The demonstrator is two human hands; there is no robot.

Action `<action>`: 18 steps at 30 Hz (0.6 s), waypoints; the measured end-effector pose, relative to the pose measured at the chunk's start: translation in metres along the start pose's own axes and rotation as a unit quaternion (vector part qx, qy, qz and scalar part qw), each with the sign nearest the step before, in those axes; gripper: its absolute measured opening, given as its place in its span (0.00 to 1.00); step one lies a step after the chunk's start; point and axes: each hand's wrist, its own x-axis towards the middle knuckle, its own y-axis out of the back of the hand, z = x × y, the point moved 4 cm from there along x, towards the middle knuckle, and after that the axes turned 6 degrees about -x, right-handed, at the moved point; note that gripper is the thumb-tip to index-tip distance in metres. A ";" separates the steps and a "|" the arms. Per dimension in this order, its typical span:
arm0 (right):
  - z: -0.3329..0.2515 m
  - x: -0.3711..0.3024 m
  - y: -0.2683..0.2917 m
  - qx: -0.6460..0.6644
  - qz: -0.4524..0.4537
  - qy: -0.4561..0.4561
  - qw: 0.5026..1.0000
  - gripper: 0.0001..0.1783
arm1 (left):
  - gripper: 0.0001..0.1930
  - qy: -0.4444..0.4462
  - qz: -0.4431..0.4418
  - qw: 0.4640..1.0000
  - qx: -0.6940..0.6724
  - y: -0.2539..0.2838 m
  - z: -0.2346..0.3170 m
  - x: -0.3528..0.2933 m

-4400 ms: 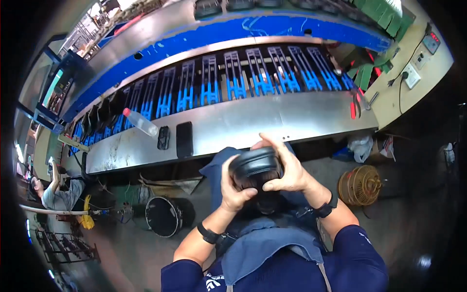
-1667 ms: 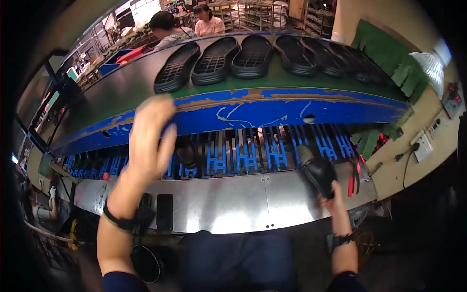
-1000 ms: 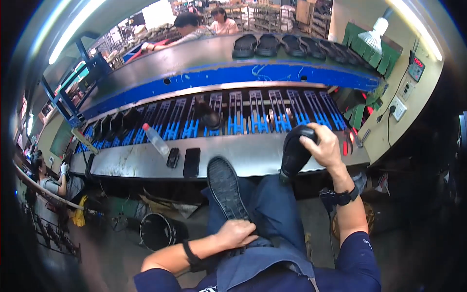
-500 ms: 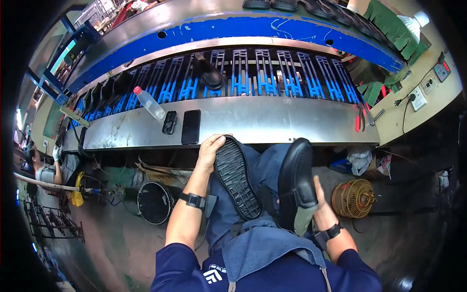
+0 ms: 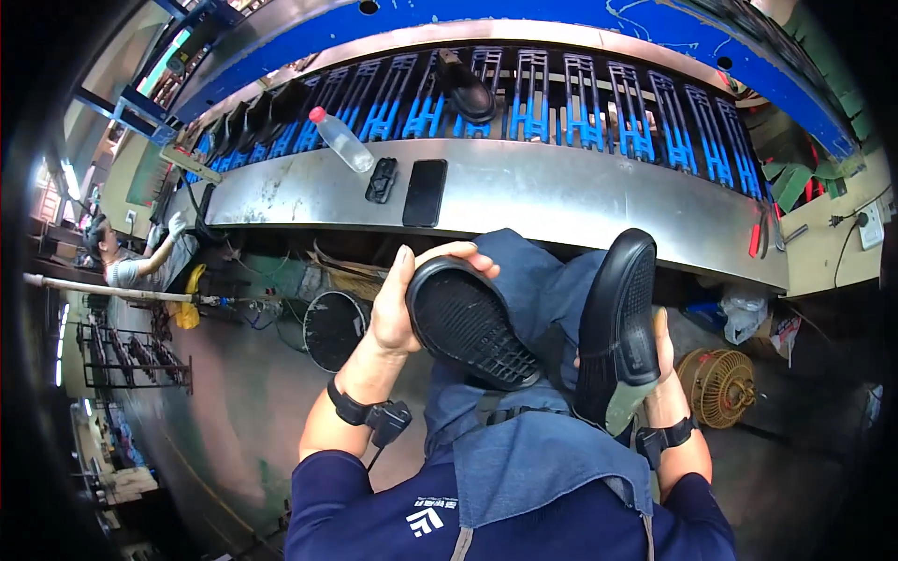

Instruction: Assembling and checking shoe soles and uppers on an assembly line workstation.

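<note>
The left hand [image 5: 398, 313] is gripping a black shoe [image 5: 468, 323] by its heel end, fingers curling over the rim, the ridged sole facing up and lying across the person's lap on the blue apron [image 5: 543, 449]. The right hand [image 5: 659, 369] is closing around a second black shoe [image 5: 617, 327], holding it tilted on edge just beside the first, sole facing left; its fingers are mostly hidden behind the shoe. Beyond the knees, the steel worktop [image 5: 580, 201] is carrying a dark phone [image 5: 425, 192], a small black case [image 5: 381, 179] and a clear bottle with a red cap [image 5: 339, 138]. Another black shoe [image 5: 465, 89] is sitting on the blue conveyor racks [image 5: 599, 103].
</note>
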 end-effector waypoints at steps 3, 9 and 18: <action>-0.008 0.010 -0.038 -0.060 -0.046 -0.053 0.996 0.49 | 0.37 -0.003 -0.022 0.999 -0.043 -0.024 -0.013 0.011; -0.004 -0.003 -0.072 -0.356 -0.162 -0.026 0.920 0.52 | 0.33 -0.052 -0.060 0.936 0.342 -0.044 -0.031 0.013; 0.003 -0.019 -0.067 -0.396 -0.145 0.045 0.906 0.50 | 0.33 -0.010 -0.063 0.963 0.263 -0.083 -0.045 0.015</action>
